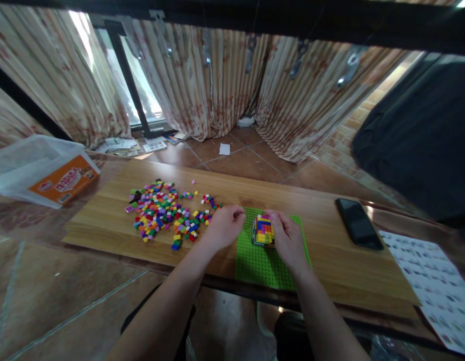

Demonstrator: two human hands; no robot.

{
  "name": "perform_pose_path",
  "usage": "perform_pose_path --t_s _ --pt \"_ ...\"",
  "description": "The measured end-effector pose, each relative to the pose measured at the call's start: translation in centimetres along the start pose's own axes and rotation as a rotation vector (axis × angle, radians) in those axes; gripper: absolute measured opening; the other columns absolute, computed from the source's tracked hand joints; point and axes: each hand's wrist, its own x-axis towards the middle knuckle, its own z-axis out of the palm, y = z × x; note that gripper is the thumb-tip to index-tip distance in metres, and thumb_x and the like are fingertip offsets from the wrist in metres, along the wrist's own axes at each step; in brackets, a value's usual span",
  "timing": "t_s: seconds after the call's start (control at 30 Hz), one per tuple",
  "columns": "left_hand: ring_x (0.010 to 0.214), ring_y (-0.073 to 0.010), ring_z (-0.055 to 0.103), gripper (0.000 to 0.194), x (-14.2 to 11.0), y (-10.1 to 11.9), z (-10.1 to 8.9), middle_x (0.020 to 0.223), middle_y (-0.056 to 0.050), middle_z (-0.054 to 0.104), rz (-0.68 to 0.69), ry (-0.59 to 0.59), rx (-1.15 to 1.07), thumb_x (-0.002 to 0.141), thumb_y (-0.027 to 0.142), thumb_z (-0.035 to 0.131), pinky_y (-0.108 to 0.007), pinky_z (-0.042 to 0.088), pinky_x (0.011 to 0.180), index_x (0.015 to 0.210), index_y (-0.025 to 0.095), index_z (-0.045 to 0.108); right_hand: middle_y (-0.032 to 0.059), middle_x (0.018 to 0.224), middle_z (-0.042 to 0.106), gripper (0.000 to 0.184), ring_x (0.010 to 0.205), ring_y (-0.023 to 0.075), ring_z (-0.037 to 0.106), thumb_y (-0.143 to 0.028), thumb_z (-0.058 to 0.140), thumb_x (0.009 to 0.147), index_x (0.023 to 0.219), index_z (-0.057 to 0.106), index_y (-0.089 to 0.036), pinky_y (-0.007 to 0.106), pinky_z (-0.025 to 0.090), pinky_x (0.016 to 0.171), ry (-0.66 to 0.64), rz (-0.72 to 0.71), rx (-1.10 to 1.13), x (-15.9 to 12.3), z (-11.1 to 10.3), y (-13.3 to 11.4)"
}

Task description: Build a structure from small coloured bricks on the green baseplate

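A small block of coloured toy bricks (pixel 264 231) sits over the green studded baseplate (pixel 255 268), and its top is a patchwork of yellow, orange, blue, red and purple. My right hand (pixel 289 239) is closed round the block's right side, covering that edge. Just left of the block, over the baseplate's left edge, is my left hand (pixel 227 224), with fingers curled and pinched together. Whatever those fingertips may hold is too small or hidden to name. Loose toy bricks (pixel 160 208) in many colours lie spread out to the left of my left hand.
The wooden board (pixel 341 273) carries the bricks and baseplate. A black phone (pixel 358 223) lies at right, beside a printed sheet (pixel 431 281). A clear plastic tub (pixel 32 155) with an orange label stands at far left. Curtains (pixel 224 90) hang behind.
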Motion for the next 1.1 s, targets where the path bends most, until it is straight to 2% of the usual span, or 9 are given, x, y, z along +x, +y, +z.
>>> perform_pose_path --t_s 0.1,0.17,0.23,0.33,0.53,0.77,0.97,1.03,1.1 --pt "0.095 -0.0241 0.065 0.023 0.3 -0.8 -1.4 0.099 -0.011 0.071 0.022 0.231 0.296 0.087 0.021 0.053 -0.038 0.051 0.088 0.103 0.015 0.068 0.0064 0.094 0.071 0.044 0.088 0.0220 0.063 -0.057 0.045 0.093 0.091 0.071 -0.021 0.034 0.047 0.077 -0.015 -0.027 -0.026 -0.1 0.1 -0.2" --pt "0.113 -0.0280 0.059 0.032 0.5 -1.2 -1.8 0.118 -0.014 0.065 0.065 0.321 0.446 0.085 0.023 0.057 -0.042 0.045 0.101 0.116 0.014 0.064 0.0064 0.094 0.070 0.043 0.088 0.0222 0.063 -0.056 0.046 0.093 0.089 0.071 -0.021 0.034 0.047 0.078 -0.027 -0.043 -0.036 -0.2 0.2 -0.3" --pt "0.124 -0.0318 0.050 0.043 0.5 -1.7 -1.7 0.133 -0.016 0.057 0.076 0.334 0.544 0.084 0.026 0.060 -0.046 0.039 0.107 0.126 0.013 0.059 0.0064 0.093 0.070 0.042 0.088 0.0221 0.063 -0.055 0.046 0.093 0.089 0.071 -0.021 0.034 0.046 0.078 -0.041 -0.050 -0.047 -0.3 0.4 -0.5" --pt "0.131 -0.0376 0.042 0.052 0.3 -2.2 -1.1 0.141 -0.021 0.049 0.011 0.286 0.628 0.085 0.034 0.062 -0.054 0.036 0.106 0.131 0.011 0.054 0.0062 0.091 0.070 0.041 0.086 0.0219 0.063 -0.053 0.046 0.094 0.089 0.071 -0.021 0.034 0.046 0.076 -0.054 -0.057 -0.067 -0.3 0.5 -0.6" --pt "0.135 -0.0370 0.037 0.040 -0.2 -2.7 0.2 0.140 -0.020 0.048 -0.025 0.256 0.711 0.090 0.035 0.054 -0.060 0.030 0.108 0.125 0.014 0.055 0.0070 0.096 0.070 0.040 0.087 0.0230 0.064 -0.054 0.049 0.092 0.093 0.071 -0.021 0.036 0.048 0.078 -0.060 -0.039 -0.064 -0.3 0.4 0.0" --pt "0.130 -0.0348 0.042 0.029 -0.6 -3.6 -1.1 0.132 -0.017 0.054 -0.034 0.298 0.725 0.094 0.023 0.044 -0.061 0.032 0.105 0.118 0.017 0.058 0.0069 0.093 0.072 0.040 0.087 0.0236 0.064 -0.054 0.049 0.091 0.092 0.073 -0.022 0.035 0.048 0.076 -0.050 -0.076 -0.077 -0.2 0.4 -0.3" --pt "0.121 -0.0329 0.051 0.028 -1.2 -4.3 -3.8 0.128 -0.015 0.060 -0.020 0.358 0.713 0.091 0.021 0.048 -0.051 0.037 0.102 0.113 0.017 0.064 0.0076 0.094 0.071 0.040 0.088 0.0237 0.064 -0.053 0.049 0.091 0.090 0.073 -0.021 0.036 0.047 0.077 -0.040 -0.095 -0.099 -0.1 0.4 -0.4" --pt "0.117 -0.0305 0.055 0.029 -1.6 -4.5 -5.6 0.125 -0.015 0.063 -0.028 0.378 0.683 0.090 0.021 0.048 -0.045 0.040 0.101 0.112 0.015 0.066 0.0074 0.093 0.071 0.039 0.087 0.0237 0.064 -0.052 0.049 0.092 0.090 0.073 -0.021 0.036 0.047 0.076 -0.041 -0.104 -0.106 -0.1 0.4 -0.4" --pt "0.101 -0.0259 0.062 0.027 -2.3 -4.6 -7.9 0.111 -0.014 0.069 -0.080 0.344 0.594 0.089 0.025 0.049 -0.037 0.046 0.089 0.105 0.014 0.068 0.0071 0.092 0.071 0.039 0.087 0.0236 0.064 -0.052 0.049 0.092 0.089 0.073 -0.021 0.036 0.047 0.076 -0.042 -0.110 -0.109 -0.1 0.4 -0.4"
